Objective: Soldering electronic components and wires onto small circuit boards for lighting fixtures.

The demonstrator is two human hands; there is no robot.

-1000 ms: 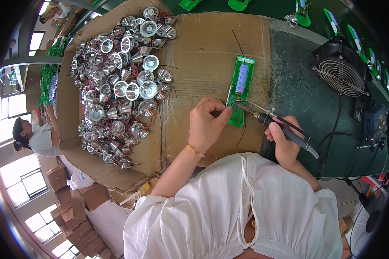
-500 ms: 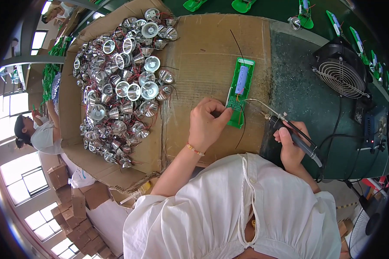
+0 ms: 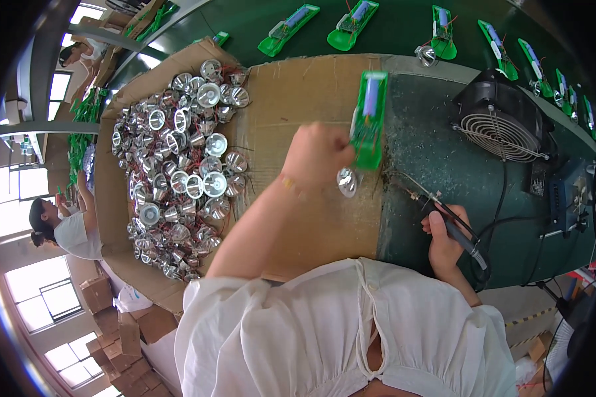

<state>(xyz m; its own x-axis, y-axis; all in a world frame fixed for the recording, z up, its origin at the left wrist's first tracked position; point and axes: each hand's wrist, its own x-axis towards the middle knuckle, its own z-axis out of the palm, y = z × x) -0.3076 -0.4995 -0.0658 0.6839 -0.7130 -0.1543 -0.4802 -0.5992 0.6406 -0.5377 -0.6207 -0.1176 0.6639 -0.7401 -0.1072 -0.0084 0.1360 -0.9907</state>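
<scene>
My left hand (image 3: 316, 153), a little blurred, is closed on the near left edge of a green plastic lamp housing (image 3: 367, 157). Inside the housing are a blue cylindrical battery (image 3: 371, 99) and a small circuit board with thin wires. A silver reflector cup (image 3: 347, 182) shows just below that hand; whether it hangs from the housing by wires I cannot tell. My right hand (image 3: 447, 235) is wrapped round a black soldering iron (image 3: 453, 228), whose thin curved metal tube and tip point up and left, apart from the housing.
A cardboard box (image 3: 169, 278) full of silver reflector cups stands left of the cardboard mat (image 3: 291, 92). Several green housings (image 3: 288, 30) line the far side. At right are a black fan (image 3: 503, 119) and a blue soldering unit (image 3: 563, 198) with cables. Another person (image 3: 73, 228) sits at far left.
My left hand has closed on the green housing and raised it away from the soldering iron. A reflector cup now shows beneath it. The view has shifted; my right hand keeps its hold.
</scene>
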